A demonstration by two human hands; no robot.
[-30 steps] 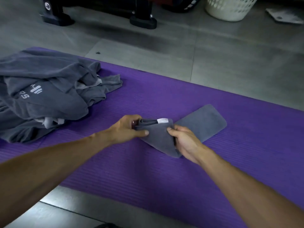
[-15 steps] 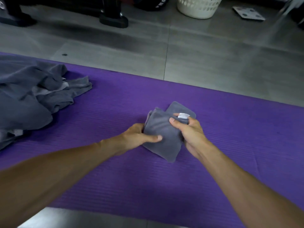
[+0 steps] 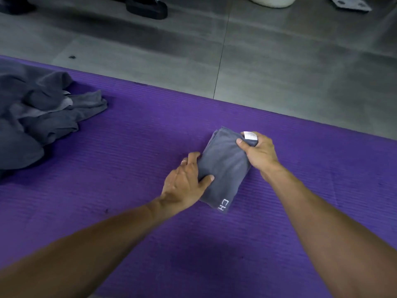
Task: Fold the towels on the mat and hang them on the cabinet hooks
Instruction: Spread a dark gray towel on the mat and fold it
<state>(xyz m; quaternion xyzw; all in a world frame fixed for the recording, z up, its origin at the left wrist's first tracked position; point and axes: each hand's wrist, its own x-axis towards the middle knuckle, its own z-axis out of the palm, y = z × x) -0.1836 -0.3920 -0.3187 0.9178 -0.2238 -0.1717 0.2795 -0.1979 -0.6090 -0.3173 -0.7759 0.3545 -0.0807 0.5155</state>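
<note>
Towel [image 3: 223, 168], grey, folded down to a small thick packet, lying on the purple mat [image 3: 129, 190] between both hands, stitched letters at its near corner. Left hand [image 3: 184, 183] gripping the near-left edge: thumb pressed on top, fingers [image 3: 191, 160] curled along the side, probably tucked under, though the cloth hides their tips. Right hand [image 3: 261, 153] pinching the far-right corner beside the white care label [image 3: 250, 135], thumb on top, remaining fingers wrapped round the edge. Looks like the last fold of this piece, being squared and pressed flat. Next move likely calls for finding the hanging loop, if any, near that label, lifting the packet without letting the layers spring apart, and carrying it off to the cabinet hooks, none of which appear in view. Farther left, heaped on the mat, more towels [image 3: 36, 121], crumpled and unfolded, so plenty of the task left. Beyond the mat's far edge, grey tiled floor [image 3: 279, 61], dark machine feet [image 3: 148, 7] and the base of a white basket [image 3: 270, 1].
</note>
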